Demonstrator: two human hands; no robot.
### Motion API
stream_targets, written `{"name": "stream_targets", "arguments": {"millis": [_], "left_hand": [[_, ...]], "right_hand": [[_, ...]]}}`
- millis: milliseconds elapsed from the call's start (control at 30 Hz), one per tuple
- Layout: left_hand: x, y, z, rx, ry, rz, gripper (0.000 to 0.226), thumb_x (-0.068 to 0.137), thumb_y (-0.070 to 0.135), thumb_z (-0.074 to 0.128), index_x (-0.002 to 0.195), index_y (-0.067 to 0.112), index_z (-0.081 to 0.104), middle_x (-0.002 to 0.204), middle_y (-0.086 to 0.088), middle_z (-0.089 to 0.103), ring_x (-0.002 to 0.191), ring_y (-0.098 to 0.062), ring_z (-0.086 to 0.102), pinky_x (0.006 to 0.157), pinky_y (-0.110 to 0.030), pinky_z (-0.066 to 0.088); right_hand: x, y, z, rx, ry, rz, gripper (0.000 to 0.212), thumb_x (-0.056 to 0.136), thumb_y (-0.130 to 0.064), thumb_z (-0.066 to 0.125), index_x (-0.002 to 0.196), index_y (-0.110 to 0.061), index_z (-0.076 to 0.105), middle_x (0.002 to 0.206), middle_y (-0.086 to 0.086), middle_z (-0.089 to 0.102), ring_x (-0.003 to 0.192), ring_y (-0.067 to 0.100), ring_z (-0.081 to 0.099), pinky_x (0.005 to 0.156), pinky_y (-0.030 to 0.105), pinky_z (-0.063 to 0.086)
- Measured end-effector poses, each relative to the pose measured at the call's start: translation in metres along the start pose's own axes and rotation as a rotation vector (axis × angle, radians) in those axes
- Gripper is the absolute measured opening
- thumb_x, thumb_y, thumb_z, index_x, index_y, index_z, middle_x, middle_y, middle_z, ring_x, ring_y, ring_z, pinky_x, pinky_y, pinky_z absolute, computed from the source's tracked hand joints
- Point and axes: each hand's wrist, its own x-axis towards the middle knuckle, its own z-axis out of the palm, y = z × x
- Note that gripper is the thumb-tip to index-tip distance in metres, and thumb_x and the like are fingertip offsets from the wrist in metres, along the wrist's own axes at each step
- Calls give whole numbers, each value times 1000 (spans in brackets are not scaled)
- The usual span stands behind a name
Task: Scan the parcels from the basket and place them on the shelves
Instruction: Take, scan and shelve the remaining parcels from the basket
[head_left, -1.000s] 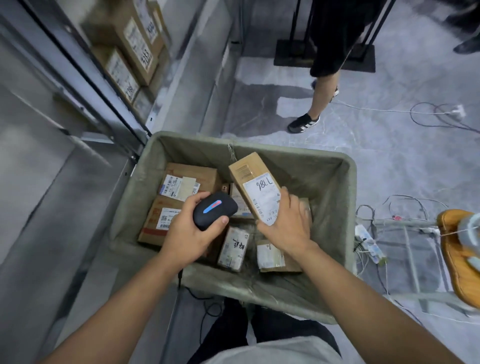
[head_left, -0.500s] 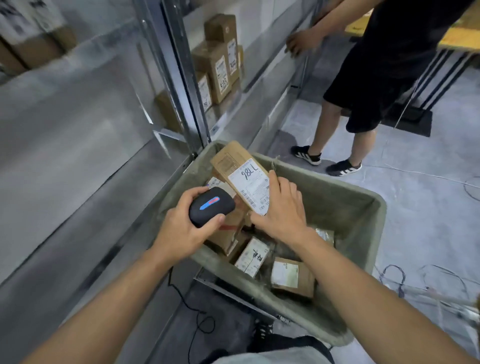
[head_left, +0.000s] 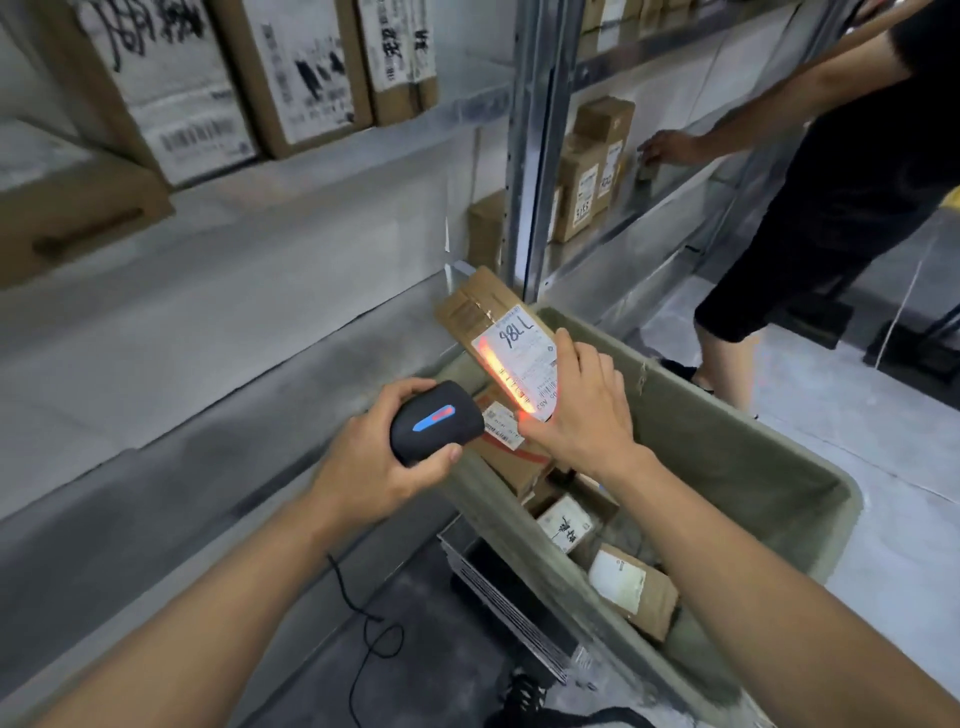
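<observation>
Your left hand (head_left: 374, 467) is wrapped around the black scanner (head_left: 435, 422), fingers curled over its far side and your thumb lying along the near edge, with the blue and red light strip on its top facing up at you. Just beyond your fingertips the scanner's nose points at the parcel (head_left: 501, 332), and an orange-red beam falls in a slanted stripe across the lower left part of the white label (head_left: 522, 358), which carries handwritten marks at its top. Your right hand (head_left: 584, 415) grips that parcel from its right edge: the fingers are curled round the side and back of the box, the index finger lying up along the label's right margin, so the cardboard stands tilted, its top leaning away from your fingers toward the metal shelf upright (head_left: 535, 156). The parcel is held above the near left corner of the grey-green basket (head_left: 727, 457), not resting on anything. Below your right wrist, inside the basket, lie more labelled parcels (head_left: 631, 590), one just under your palm and others nearer your forearm. Past your left knuckles runs the bare grey shelf (head_left: 208, 322), and above it a row of large labelled boxes (head_left: 291, 73), blurred. Beyond the held parcel, smaller boxes (head_left: 592, 171) stand on the next shelf bay, where another person (head_left: 841, 197) in black reaches a hand in.
</observation>
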Motion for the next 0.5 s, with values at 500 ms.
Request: {"name": "stream_targets", "arguments": {"millis": [500], "left_hand": [[-56,4,-37,-67,177,25,61,66,61,74,122,52,52,112,34,66,98,2,68,80,-10,49]], "right_hand": [[-24,-46,-20,22,107,-35,114,71,-65,71,157,-10,20,138,10,43,122,27,42,104,41,37]]}}
